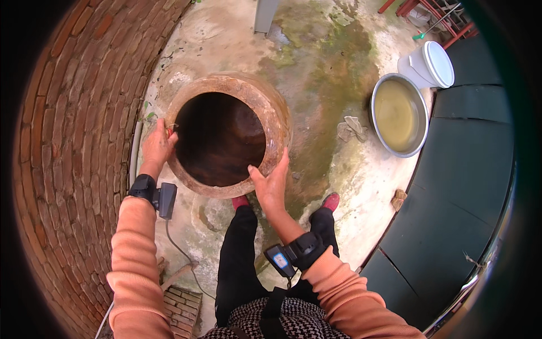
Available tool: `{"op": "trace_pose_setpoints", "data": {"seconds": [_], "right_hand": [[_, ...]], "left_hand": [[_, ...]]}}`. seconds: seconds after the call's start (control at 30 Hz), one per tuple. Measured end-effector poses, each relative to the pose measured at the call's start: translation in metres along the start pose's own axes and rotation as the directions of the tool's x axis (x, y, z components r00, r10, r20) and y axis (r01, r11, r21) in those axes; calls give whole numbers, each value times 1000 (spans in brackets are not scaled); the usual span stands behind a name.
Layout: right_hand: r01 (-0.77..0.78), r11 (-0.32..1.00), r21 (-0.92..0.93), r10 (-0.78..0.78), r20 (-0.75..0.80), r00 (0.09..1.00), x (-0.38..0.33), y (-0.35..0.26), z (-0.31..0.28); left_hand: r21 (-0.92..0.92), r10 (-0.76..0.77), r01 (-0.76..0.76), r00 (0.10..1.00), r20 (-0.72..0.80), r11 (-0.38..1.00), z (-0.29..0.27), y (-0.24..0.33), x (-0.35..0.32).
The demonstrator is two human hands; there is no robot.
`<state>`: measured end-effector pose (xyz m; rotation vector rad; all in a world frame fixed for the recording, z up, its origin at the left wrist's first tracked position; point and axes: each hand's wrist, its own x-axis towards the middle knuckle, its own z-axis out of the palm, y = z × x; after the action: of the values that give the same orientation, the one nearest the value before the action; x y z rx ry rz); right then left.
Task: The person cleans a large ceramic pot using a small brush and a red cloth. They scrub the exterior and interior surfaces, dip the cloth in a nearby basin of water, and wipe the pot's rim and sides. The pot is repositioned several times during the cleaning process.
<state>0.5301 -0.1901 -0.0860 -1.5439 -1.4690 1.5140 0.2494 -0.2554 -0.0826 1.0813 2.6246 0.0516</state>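
A large brown clay jar [271, 110] with a wide round mouth stands on the concrete floor in front of me; its inside is dark. My left hand [157, 145] grips the jar's rim on the left side, fingers curled over the edge. My right hand [272, 183] presses against the rim at the lower right, thumb out. Both wrists wear black strapped devices. My legs in black trousers and red shoes stand just below the jar.
A curved brick wall [73, 141] runs along the left. A metal basin [400, 114] of murky water and a white lidded bucket [432, 65] sit at the right, a rag [351, 127] beside them. A dark green surface [463, 186] fills the right side.
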Motion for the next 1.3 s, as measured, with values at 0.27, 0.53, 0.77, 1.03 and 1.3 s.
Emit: {"op": "trace_pose_setpoints", "data": {"seconds": [0.27,0.53,0.77,1.03,1.3], "right_hand": [[358,836,-415,-343,114,932,85,-31,-51],[405,654,-639,-326,245,913,144,-28,-71],[400,662,-634,-311,253,916,151,-18,-75],[442,687,-576,-359,260,896,153,-15,-76],[468,718,-515,-416,221,882,141,3,-88]], "left_hand": [[90,330,-331,944,25,939,-16,61,34],[149,468,-488,871,147,860,-13,151,49],[-43,359,-362,931,-61,931,-16,136,36],[-377,-143,223,963,228,899,8,97,-78],[-382,-166,220,971,170,898,34,97,-93]]}}
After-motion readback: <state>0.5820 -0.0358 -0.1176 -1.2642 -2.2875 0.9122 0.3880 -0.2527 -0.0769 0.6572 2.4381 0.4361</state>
